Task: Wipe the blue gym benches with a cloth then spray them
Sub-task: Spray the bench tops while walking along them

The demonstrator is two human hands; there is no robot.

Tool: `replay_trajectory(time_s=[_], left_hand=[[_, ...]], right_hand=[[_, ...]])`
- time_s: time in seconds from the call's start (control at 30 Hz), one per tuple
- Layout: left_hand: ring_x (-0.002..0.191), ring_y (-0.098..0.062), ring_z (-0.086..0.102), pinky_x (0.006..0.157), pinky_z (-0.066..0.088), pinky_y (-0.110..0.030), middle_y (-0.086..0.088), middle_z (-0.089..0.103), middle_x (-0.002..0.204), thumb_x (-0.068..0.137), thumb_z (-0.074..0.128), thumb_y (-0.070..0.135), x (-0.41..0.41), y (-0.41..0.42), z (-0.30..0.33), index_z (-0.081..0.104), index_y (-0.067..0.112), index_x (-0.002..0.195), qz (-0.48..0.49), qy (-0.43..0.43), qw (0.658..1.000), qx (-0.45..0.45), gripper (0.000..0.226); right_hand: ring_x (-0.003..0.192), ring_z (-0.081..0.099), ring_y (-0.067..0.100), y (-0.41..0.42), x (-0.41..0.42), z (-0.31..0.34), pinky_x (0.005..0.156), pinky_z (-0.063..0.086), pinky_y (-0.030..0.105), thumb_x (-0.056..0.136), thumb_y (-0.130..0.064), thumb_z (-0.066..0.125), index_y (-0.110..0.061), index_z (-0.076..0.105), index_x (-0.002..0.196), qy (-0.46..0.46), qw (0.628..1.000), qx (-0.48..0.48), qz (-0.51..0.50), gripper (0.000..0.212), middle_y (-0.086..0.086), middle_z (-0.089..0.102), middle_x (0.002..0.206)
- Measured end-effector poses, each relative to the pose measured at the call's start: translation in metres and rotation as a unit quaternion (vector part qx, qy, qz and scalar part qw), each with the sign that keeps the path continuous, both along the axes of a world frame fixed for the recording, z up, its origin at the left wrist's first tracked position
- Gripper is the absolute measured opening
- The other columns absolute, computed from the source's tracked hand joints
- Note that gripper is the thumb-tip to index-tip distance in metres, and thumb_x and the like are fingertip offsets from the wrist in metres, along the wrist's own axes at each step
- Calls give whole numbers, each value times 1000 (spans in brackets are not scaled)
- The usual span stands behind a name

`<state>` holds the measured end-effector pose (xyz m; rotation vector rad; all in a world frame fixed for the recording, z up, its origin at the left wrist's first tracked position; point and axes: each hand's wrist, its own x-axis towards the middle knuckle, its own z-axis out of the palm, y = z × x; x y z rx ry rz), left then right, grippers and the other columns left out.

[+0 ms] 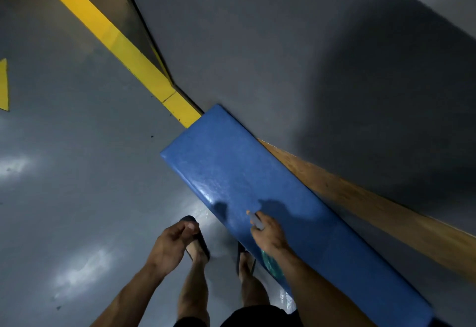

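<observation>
The head camera looks steeply down at a long blue bench point(257, 187), a padded slab with rounded corners and a finely grained, slightly glossy vinyl skin that catches a streak of light along its near edge. It runs diagonally from the picture's middle to the lower right corner, set against a matte dark grey wall point(296, 43). Between bench and wall shows a strip of brown wood point(360, 198) with visible grain. The floor point(64, 172) is smooth grey and shiny, with pale reflections, and carries a flat yellow painted stripe point(116, 41) that ends at the bench's far corner; a yellow triangular mark point(3, 87) sits at the left edge.

The right hand point(268, 231) is over the bench's near edge, its fingers curled round the neck of a clear plastic spray bottle point(256, 220) whose small orange-tipped nozzle points out over the blue surface. A translucent greenish part, seemingly the bottle's body, shows below the wrist. The hand's shadow falls on the vinyl just ahead of it.

The left hand point(171, 244) hangs over the floor beside the bench, fingers loosely curled with the thumb near the fingertips; I see nothing in it. Below are two bare legs, feet in dark flip-flops point(198, 236), and dark shorts.

No lettering or brand can be read anywhere.
</observation>
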<state>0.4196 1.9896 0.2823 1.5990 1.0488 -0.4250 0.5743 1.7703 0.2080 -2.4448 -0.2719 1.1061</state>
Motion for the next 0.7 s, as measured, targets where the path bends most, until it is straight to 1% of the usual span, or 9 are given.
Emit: replay_trajectory(time_s=[0.07, 0.2, 0.27, 0.33, 0.4, 0.47, 0.53, 0.63, 0.7], left_hand=[[93, -26, 68, 83, 53, -41, -4, 72, 93, 97, 51, 45, -6, 17, 0, 69, 23, 93, -2, 0, 1000, 4, 29], [91, -15, 69, 85, 52, -40, 6, 74, 94, 99, 51, 39, -22, 56, 0, 69, 37, 96, -4, 6, 1000, 8, 19], [90, -14, 68, 85, 52, -39, 7, 74, 94, 100, 50, 37, -27, 74, 3, 70, 38, 94, -7, 8, 1000, 16, 21], [90, -11, 68, 86, 52, -37, 11, 75, 94, 100, 50, 34, -30, 91, 7, 72, 36, 93, -11, 7, 1000, 17, 23], [92, -10, 69, 87, 52, -37, 13, 74, 96, 101, 49, 32, -33, 106, 8, 70, 33, 97, -9, 9, 1000, 14, 21], [92, -9, 68, 88, 52, -37, 13, 74, 97, 101, 49, 32, -34, 120, 8, 70, 33, 98, -13, 8, 1000, 14, 21], [91, -9, 68, 88, 52, -37, 12, 74, 97, 101, 49, 32, -35, 132, 7, 70, 32, 98, -15, 3, 1000, 13, 21], [91, -10, 68, 87, 51, -36, 10, 74, 97, 101, 49, 32, -34, 145, 6, 70, 31, 98, -18, -5, 1000, 8, 21], [91, -9, 69, 86, 52, -35, 12, 75, 95, 100, 50, 33, -32, 150, 5, 70, 32, 98, -18, -7, 1000, 5, 21]], right_hand=[[98, 58, 27, 21, -25, 1, 79, 44, 33, 86, -30, 54, -22, 57, 99, -12, 999, -27, 13, 15, 1, 64, 99], [104, 56, 26, 53, -51, 8, 83, 43, 34, 87, -30, 53, -23, 58, 104, -36, 997, -65, -4, 19, 1, 63, 104], [100, 58, 30, 62, -50, 9, 81, 45, 35, 85, -27, 57, -23, 60, 104, -38, 996, -57, -57, 20, 5, 64, 100], [89, 61, 34, 69, -40, 13, 71, 47, 34, 82, -23, 60, -22, 63, 100, -50, 988, -28, -140, 18, 10, 65, 89], [81, 64, 36, 73, -21, 18, 64, 44, 30, 83, -19, 63, -21, 66, 97, -74, 972, -5, -224, 14, 10, 66, 82], [86, 64, 34, 77, 6, 24, 67, 41, 28, 87, -15, 62, -13, 67, 101, -86, 957, -9, -276, 15, 11, 67, 91], [88, 60, 31, 77, 31, 28, 70, 39, 28, 92, -21, 55, -9, 64, 106, -95, 953, -35, -287, 20, 13, 66, 106], [93, 60, 30, 78, 48, 38, 72, 39, 31, 97, -32, 45, -14, 62, 114, -92, 953, -55, -282, 29, 10, 62, 115], [95, 60, 29, 82, 48, 42, 75, 42, 32, 98, -32, 44, -18, 62, 116, -91, 958, -59, -266, 29, 7, 60, 116]])
